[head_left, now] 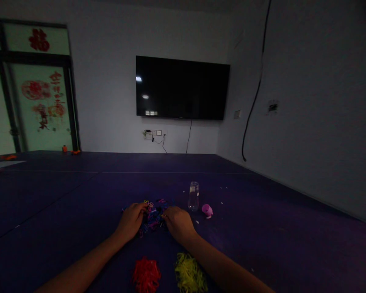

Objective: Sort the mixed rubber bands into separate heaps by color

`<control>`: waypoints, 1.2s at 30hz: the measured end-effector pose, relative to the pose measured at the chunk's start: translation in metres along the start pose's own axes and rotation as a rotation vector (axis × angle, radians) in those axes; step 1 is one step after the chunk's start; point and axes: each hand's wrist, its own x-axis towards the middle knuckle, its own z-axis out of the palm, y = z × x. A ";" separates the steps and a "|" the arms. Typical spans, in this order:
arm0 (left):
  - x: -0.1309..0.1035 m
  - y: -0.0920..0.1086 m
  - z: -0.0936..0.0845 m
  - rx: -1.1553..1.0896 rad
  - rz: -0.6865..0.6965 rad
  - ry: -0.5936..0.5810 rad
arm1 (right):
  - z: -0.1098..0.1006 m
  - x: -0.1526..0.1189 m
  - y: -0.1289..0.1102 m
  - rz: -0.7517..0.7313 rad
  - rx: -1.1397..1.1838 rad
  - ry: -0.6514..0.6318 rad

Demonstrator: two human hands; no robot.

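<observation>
"While the bottle (pixel 193 196) stood upright on the purple surface (pixel 238 244), where was the mixed pile (pixel 153 219)?"

"Left of the bottle and a little nearer the person, a loose spread of blue, purple and pink strands. The left hand (pixel 131 219) was at its left edge and the right hand (pixel 179 223) at its right, on the side toward the bottle, so the pile lay between them."

"Were they gripping anything?"

"Both had bent fingers down at the strands, the right with its fingertips drawn close. Whether either one pinched a strand, I couldn't tell."

"How would such stuff have handled?"

"Very light, I judged, soft and bendy, hard to break by touch but quick to tangle. One strand was best pinched by a free end or the outer side of a loop, since a grab at the middle would likely have dragged its neighbours along."

"And the rest?"

"A pink cup (pixel 206 209) sat just right of the bottle. Well toward the person from the bottle were a yellow pile (pixel 189 273), beside the right forearm, and a red pile (pixel 146 275), farther left."
</observation>
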 end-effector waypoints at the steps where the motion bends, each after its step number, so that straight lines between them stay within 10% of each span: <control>1: 0.000 -0.001 0.000 0.041 -0.023 0.007 | 0.000 0.000 0.000 0.002 -0.002 -0.001; 36: 0.002 0.004 -0.003 0.182 -0.051 -0.029 | -0.001 -0.002 0.002 -0.016 -0.019 -0.023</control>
